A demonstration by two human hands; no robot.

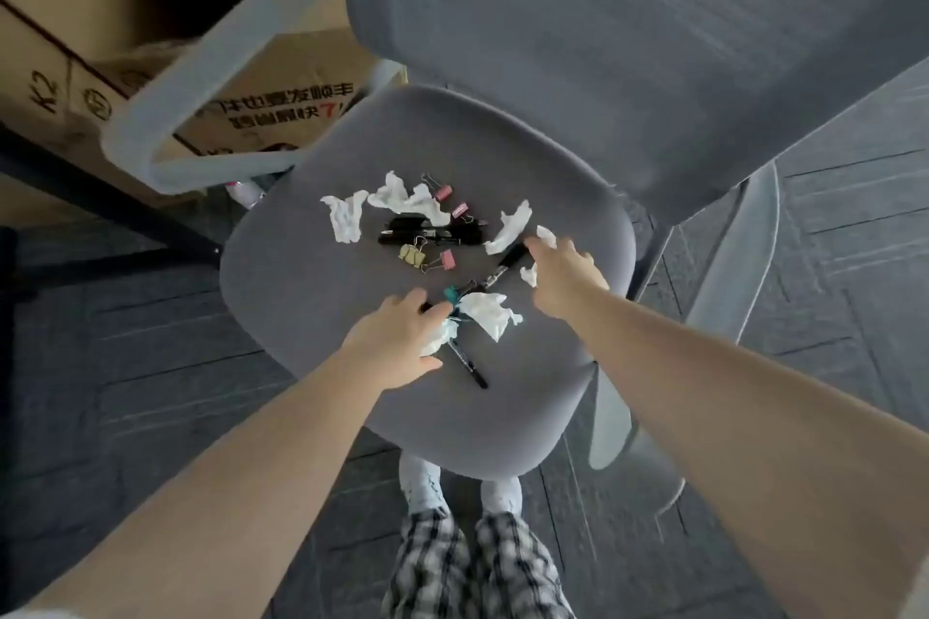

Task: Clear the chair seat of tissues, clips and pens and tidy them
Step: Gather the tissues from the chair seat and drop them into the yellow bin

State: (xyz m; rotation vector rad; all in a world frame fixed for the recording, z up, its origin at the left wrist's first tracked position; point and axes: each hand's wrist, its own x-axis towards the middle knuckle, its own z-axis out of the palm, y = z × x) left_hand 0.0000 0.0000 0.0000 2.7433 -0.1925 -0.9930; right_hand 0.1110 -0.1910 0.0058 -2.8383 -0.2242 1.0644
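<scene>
Tissues (408, 199), binder clips (442, 192) and pens (427, 234) lie mostly beyond both hands on the chair seat (311, 266). Left hand (397, 342) closes on a crumpled tissue (440, 337); right hand (563, 276) grabs another. Clearing barely begun.

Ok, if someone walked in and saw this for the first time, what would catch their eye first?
Probably the white crumpled tissues scattered across the middle of the grey chair seat, mixed with black pens and small pink clips. Next, the two bare arms reaching in from below: the left hand on a tissue near the seat's front, the right hand over another at its right side.
</scene>
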